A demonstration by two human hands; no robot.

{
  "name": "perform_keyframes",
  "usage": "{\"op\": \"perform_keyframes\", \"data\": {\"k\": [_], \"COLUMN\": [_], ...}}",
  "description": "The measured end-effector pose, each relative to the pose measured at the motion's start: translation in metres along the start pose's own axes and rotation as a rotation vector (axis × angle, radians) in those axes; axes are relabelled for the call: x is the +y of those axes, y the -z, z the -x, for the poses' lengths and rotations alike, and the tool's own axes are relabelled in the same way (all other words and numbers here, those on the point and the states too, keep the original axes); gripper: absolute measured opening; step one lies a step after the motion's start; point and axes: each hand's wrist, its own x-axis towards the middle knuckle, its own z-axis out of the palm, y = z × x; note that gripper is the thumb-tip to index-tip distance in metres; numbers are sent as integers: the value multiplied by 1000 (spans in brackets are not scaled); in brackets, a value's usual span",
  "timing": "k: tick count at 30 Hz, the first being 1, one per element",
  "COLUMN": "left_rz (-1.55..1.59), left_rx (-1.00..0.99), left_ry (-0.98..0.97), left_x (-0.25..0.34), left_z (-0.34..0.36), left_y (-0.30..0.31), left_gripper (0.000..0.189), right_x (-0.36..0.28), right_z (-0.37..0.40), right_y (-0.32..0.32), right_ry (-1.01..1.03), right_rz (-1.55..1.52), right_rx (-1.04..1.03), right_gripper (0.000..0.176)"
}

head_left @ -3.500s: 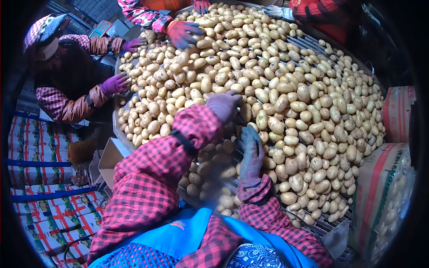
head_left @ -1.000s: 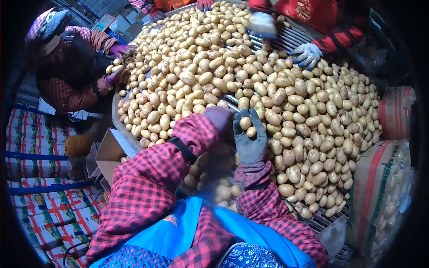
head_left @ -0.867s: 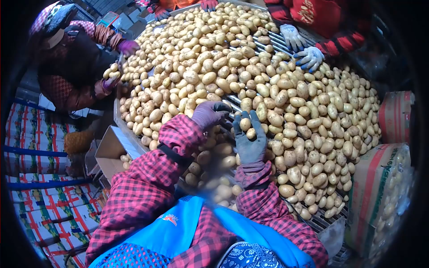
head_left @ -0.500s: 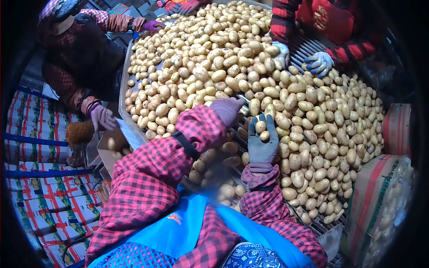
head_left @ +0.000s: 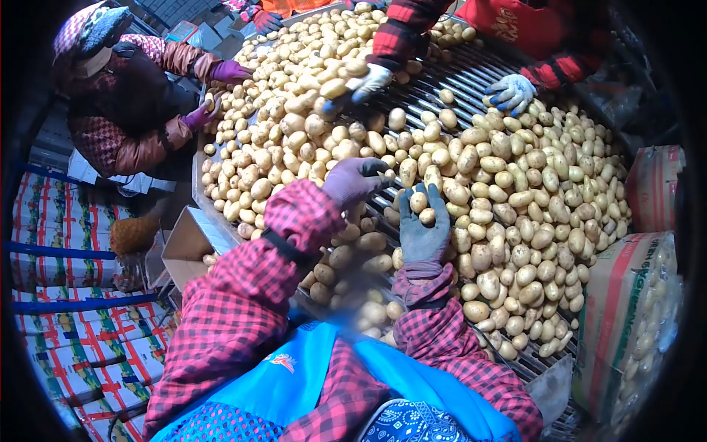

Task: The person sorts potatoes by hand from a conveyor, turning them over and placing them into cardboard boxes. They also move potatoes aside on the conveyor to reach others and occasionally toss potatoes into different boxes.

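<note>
Potatoes (head_left: pixel 545 199) lie in a broad heap over a slatted metal table (head_left: pixel 471 70). My left hand (head_left: pixel 353 180), in a purple glove, is over the near part of the heap, its fingers apart and pointing right, with nothing seen in it. Just to its right, my right hand (head_left: pixel 425 228) in a grey-green glove lies palm up with spread, slightly curled fingers. Two small potatoes (head_left: pixel 422 205) rest on its fingers. Below my left hand, more potatoes (head_left: pixel 361 258) sit close to my blue apron.
Across the table, a co-worker's gloved hands (head_left: pixel 513 93) are at the heap. Another co-worker (head_left: pixel 125 96) stands at the left edge. An open carton (head_left: pixel 188 243) is at lower left, printed cartons (head_left: pixel 66 228) beyond it. A potato-filled bag (head_left: pixel 633 317) stands at right.
My left hand has moved slightly left and its fingers have spread. The far co-worker's arm has swept left, pushing potatoes and baring slats. The left co-worker's lower hand has risen to the table edge.
</note>
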Motion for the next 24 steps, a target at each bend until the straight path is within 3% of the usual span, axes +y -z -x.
{"op": "perform_keyframes", "data": {"k": [1,2,3,5,7,8,9,12,16,17,19,22,24], "left_rz": [4,-12,-29,-306,-437,33,207,284,474,728,1062,1367,1443], "left_rx": [-1,-41,-73,-120,-55,-123,-106,-58,81,16,8,-13,32], "left_ry": [0,-75,-153,-266,-400,-201,-183,-21,-71,59,25,-100,-59], "left_x": [5,7,12,33,25,18,28,24,6,3,-13,-28,-38], "left_z": [10,21,33,59,66,80,92,119,148,161,177,199,213], "left_y": [-3,-7,-10,-16,-22,-18,-15,16,24,26,19,5,3], "left_gripper": [29,32,35,47,47,46,43,44,40,44,43,38,39], "right_x": [2,2,-21,0,-4,-11,-11,-13,-7,-2,8,17,22], "right_z": [-1,-1,1,-14,-4,7,3,6,25,31,40,57,66], "right_y": [1,3,-22,6,-13,-20,-18,-18,-37,-41,-47,-58,-64], "right_ry": [97,14,-324,-525,-502,-476,-509,-697,-810,-843,-868,-810,-743], "right_rz": [177,156,-154,-204,-222,-237,-236,-594,-732,-747,-742,-538,-422], "right_rx": [-42,4,107,5,-40,-70,-100,-117,-75,-95,-176,-276,-262], "right_gripper": [35,30,33,40,41,41,40,40,39,39,41,42,41]}}
